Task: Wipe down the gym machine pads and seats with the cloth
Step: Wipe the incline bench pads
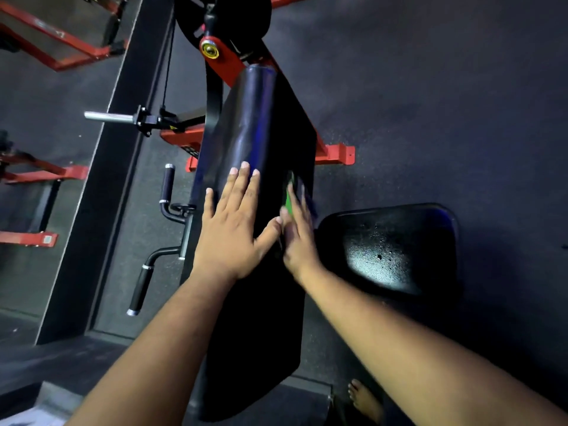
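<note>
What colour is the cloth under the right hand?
Bright green cloth, seen in the head view, pressed by the right hand.

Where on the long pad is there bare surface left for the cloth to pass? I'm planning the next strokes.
Bare: the long pad from the wrists toward its near end, and beyond the fingertips up to the roll. Crowded: mid-pad, where the left hand lies flat and the right hand presses the green cloth.
</note>
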Action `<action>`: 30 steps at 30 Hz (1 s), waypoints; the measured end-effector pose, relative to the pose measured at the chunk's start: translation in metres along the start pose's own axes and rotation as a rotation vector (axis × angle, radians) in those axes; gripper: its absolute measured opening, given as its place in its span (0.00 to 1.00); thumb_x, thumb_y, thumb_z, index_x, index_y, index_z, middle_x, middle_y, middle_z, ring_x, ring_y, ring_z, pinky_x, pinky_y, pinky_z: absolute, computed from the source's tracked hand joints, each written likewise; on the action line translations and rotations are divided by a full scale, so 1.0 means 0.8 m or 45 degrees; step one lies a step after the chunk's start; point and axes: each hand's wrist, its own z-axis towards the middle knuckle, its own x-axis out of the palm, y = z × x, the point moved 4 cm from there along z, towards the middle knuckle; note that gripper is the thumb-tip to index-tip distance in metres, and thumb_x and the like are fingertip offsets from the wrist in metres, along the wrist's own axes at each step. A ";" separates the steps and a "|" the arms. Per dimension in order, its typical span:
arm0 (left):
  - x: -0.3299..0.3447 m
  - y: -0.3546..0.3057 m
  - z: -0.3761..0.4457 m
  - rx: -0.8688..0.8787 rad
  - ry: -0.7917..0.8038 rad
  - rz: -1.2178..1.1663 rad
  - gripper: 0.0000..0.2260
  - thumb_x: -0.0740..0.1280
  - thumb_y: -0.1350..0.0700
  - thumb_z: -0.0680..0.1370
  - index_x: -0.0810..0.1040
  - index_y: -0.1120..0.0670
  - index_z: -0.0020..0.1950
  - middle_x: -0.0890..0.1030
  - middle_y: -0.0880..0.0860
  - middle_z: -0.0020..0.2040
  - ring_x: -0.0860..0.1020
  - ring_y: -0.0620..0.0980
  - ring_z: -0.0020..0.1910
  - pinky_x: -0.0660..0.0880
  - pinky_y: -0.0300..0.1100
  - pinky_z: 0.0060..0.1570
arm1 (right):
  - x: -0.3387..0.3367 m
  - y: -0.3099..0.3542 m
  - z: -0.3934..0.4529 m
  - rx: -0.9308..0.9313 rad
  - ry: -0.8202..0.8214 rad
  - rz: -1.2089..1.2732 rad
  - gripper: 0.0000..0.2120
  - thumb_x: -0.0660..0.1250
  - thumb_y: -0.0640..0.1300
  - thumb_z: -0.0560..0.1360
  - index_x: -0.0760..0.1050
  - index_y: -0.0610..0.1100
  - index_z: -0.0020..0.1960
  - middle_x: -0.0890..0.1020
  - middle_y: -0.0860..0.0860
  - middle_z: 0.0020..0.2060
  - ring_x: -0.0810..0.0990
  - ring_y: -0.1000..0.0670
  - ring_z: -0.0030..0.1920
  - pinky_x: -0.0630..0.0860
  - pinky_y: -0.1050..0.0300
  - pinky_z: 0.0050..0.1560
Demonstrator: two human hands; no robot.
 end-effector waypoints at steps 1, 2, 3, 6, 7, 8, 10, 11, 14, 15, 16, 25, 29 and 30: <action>-0.001 0.000 -0.004 0.000 -0.018 -0.023 0.38 0.52 0.35 0.78 0.51 0.50 0.84 0.47 0.48 0.84 0.44 0.45 0.83 0.46 0.60 0.80 | 0.000 0.012 0.037 0.019 -0.006 0.001 0.30 0.51 0.59 0.82 0.55 0.52 0.83 0.54 0.47 0.83 0.49 0.50 0.83 0.47 0.45 0.82; -0.002 0.001 -0.005 0.003 -0.036 -0.038 0.37 0.53 0.36 0.79 0.51 0.50 0.84 0.47 0.48 0.84 0.44 0.45 0.83 0.45 0.60 0.80 | -0.004 0.023 0.077 0.078 -0.011 -0.021 0.32 0.51 0.59 0.81 0.54 0.51 0.83 0.53 0.45 0.83 0.49 0.48 0.83 0.47 0.44 0.81; -0.003 0.002 -0.014 0.001 -0.053 -0.047 0.36 0.53 0.36 0.79 0.52 0.50 0.84 0.47 0.48 0.85 0.45 0.45 0.83 0.45 0.61 0.80 | -0.008 0.028 0.100 0.147 -0.023 -0.058 0.34 0.50 0.59 0.79 0.53 0.51 0.83 0.52 0.45 0.83 0.49 0.46 0.83 0.46 0.43 0.81; -0.006 0.011 -0.038 -0.020 -0.074 -0.093 0.34 0.52 0.37 0.81 0.52 0.49 0.84 0.46 0.47 0.84 0.44 0.44 0.83 0.44 0.61 0.80 | -0.004 0.033 0.081 0.187 0.010 -0.059 0.33 0.50 0.57 0.79 0.52 0.52 0.83 0.51 0.46 0.83 0.48 0.48 0.83 0.45 0.44 0.81; -0.006 0.016 -0.052 -0.043 -0.083 -0.122 0.33 0.51 0.37 0.81 0.53 0.49 0.84 0.47 0.47 0.84 0.45 0.45 0.83 0.44 0.61 0.79 | -0.002 0.036 0.040 0.106 0.010 -0.074 0.32 0.51 0.55 0.80 0.53 0.50 0.83 0.51 0.46 0.83 0.48 0.49 0.82 0.46 0.46 0.81; -0.009 0.021 -0.071 -0.074 -0.104 -0.157 0.33 0.51 0.37 0.81 0.54 0.49 0.84 0.48 0.48 0.84 0.46 0.45 0.83 0.45 0.61 0.79 | -0.001 0.042 -0.012 0.001 0.020 -0.093 0.30 0.52 0.53 0.82 0.54 0.48 0.83 0.52 0.45 0.83 0.49 0.50 0.82 0.47 0.47 0.82; -0.004 0.033 -0.105 -0.143 -0.117 -0.248 0.33 0.51 0.37 0.80 0.56 0.50 0.83 0.51 0.48 0.84 0.49 0.45 0.83 0.47 0.61 0.79 | 0.002 0.044 -0.127 -0.126 0.092 -0.079 0.28 0.53 0.52 0.83 0.57 0.48 0.82 0.54 0.47 0.83 0.50 0.50 0.83 0.48 0.52 0.81; -0.003 0.038 -0.129 -0.171 -0.122 -0.287 0.33 0.51 0.37 0.80 0.57 0.50 0.83 0.51 0.48 0.84 0.49 0.44 0.82 0.47 0.60 0.79 | 0.003 0.048 -0.179 -0.189 0.127 -0.089 0.27 0.53 0.52 0.83 0.57 0.50 0.82 0.56 0.47 0.82 0.52 0.50 0.82 0.49 0.52 0.81; 0.003 0.050 -0.183 -0.231 -0.136 -0.359 0.33 0.50 0.37 0.81 0.56 0.50 0.83 0.51 0.46 0.84 0.49 0.41 0.82 0.49 0.58 0.79 | 0.001 0.057 -0.184 -0.254 0.156 -0.179 0.27 0.52 0.54 0.83 0.58 0.51 0.81 0.57 0.46 0.82 0.54 0.46 0.82 0.54 0.44 0.80; 0.006 0.051 -0.190 -0.260 -0.124 -0.367 0.33 0.50 0.37 0.80 0.56 0.50 0.83 0.50 0.45 0.84 0.48 0.40 0.82 0.48 0.56 0.80 | 0.001 0.065 -0.145 -0.220 0.142 -0.235 0.28 0.51 0.55 0.83 0.58 0.51 0.81 0.56 0.45 0.82 0.54 0.45 0.82 0.55 0.41 0.79; 0.009 0.050 -0.199 -0.286 -0.125 -0.366 0.34 0.49 0.36 0.80 0.56 0.50 0.83 0.50 0.45 0.83 0.48 0.38 0.81 0.47 0.53 0.80 | 0.000 0.079 -0.104 -0.181 0.137 -0.303 0.28 0.50 0.57 0.82 0.58 0.53 0.81 0.55 0.46 0.83 0.53 0.44 0.82 0.56 0.39 0.78; 0.008 0.048 -0.260 -0.547 -0.353 -0.635 0.37 0.46 0.35 0.77 0.60 0.54 0.82 0.56 0.51 0.83 0.53 0.43 0.81 0.49 0.53 0.81 | 0.017 0.138 -0.190 -0.455 0.373 -0.748 0.25 0.53 0.54 0.81 0.65 0.60 0.78 0.57 0.57 0.82 0.53 0.50 0.81 0.64 0.34 0.68; 0.010 0.041 -0.293 -0.687 -0.388 -0.896 0.39 0.45 0.33 0.75 0.59 0.52 0.82 0.55 0.48 0.83 0.51 0.39 0.80 0.41 0.49 0.78 | 0.009 0.129 -0.266 -0.593 0.548 -0.801 0.25 0.56 0.52 0.81 0.64 0.61 0.78 0.57 0.59 0.82 0.52 0.52 0.81 0.65 0.33 0.67; 0.011 0.037 -0.300 -0.747 -0.392 -0.980 0.39 0.46 0.34 0.76 0.58 0.52 0.82 0.55 0.48 0.83 0.51 0.39 0.80 0.40 0.50 0.79 | 0.005 0.124 -0.278 -0.606 0.632 -0.819 0.26 0.57 0.51 0.81 0.62 0.62 0.78 0.55 0.60 0.82 0.50 0.54 0.82 0.64 0.32 0.68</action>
